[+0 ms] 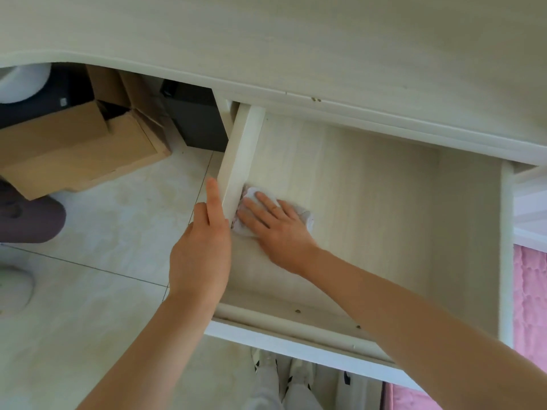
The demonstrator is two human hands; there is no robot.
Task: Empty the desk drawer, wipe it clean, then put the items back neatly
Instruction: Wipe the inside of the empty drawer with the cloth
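The drawer (370,184) is pulled out from under the table (266,34) and its pale wooden bottom is bare. A small white cloth (251,193), a little crumpled, lies on the drawer bottom in the left part, touching the inner face of the left side wall and nearer to the front of the drawer than to the back.

The right hand (275,226) lies flat on the cloth with straight, spread fingers, and presses it down against the bottom; the fingertips point toward the left wall. The cloth shows beyond the fingers and also at the side of the palm.

The left hand (204,247) is at the left side wall of the drawer. The index finger is stretched along the top edge of the wall, on its outer side, and the thumb seems to rest on the inner side, so the hand holds the wall between them. The other fingers are hidden behind the hand.

Under the table, to the left of the drawer, a brown cardboard box (80,155) stands on the tiled floor (103,261), with a black box (198,119) behind it. A pink fabric (529,291) is seen at the right edge, beside the drawer. Below the drawer front, light trousers (284,386) of the person are visible.
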